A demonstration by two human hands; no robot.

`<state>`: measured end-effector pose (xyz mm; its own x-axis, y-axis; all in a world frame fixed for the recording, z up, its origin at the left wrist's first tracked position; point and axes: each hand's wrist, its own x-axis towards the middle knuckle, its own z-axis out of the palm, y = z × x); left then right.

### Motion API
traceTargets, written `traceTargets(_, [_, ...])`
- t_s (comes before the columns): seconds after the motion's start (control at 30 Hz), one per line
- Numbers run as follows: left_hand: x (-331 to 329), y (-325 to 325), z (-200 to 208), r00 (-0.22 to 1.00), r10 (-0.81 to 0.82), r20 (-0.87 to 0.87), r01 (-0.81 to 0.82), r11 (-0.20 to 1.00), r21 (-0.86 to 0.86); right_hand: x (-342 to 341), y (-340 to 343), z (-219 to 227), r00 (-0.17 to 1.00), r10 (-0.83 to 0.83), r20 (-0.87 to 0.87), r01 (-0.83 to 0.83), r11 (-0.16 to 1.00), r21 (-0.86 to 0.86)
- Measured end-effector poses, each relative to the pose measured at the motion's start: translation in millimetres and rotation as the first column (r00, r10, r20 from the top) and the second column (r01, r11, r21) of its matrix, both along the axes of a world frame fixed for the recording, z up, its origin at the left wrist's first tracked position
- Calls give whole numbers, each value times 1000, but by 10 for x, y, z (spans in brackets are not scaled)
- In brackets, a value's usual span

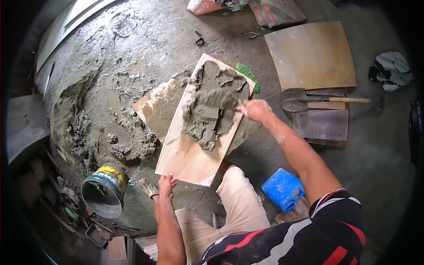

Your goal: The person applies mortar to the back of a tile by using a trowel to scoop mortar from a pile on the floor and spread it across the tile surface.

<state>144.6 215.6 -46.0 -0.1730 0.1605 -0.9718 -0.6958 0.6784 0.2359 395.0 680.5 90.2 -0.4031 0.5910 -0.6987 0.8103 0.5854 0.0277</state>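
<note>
A large tile (190,161) with its ribbed back facing up lies tilted in front of me. Grey wet mortar (205,123) is heaped thickly over its far half. At the tile's near left corner, my left hand (167,185) is closed on the edge. My right hand (257,110) is closed round a trowel (216,98) at the tile's right edge. Motion and mortar smear the trowel's blade, and its handle is hidden in my fist. Under the tile's left side shows a mortar-stained board or slab (161,108).
Wet mortar (101,106) spreads across the floor on the left. A bucket (104,190) lies tipped at near left. On the right are a blue jerrycan (282,189), a shovel (293,100), and a tan sheet (311,57). Beyond the tile lie a green brush (248,76) and bags (276,12).
</note>
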Motion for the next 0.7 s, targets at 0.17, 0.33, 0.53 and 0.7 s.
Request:
traceTargets(0.17, [43,67,-4,1000,19,20,-20,999,32,23,539,-121,990,-135,-49,142,973,182])
traceTargets(0.33, [45,57,30,999,27,-18,-26,999,36,18,232,-170,760,-643,-97,628,764,-146])
traceTargets(0.53, [-32,-8,78,1000,21,5,-21,1000,20,-159,-58,-216,570,-807,-157,775,591,-223])
traceTargets(0.7, [52,52,58,1000,-3,24,3,1000,20,290,-221,-544,647,-711,-274,726,685,-62])
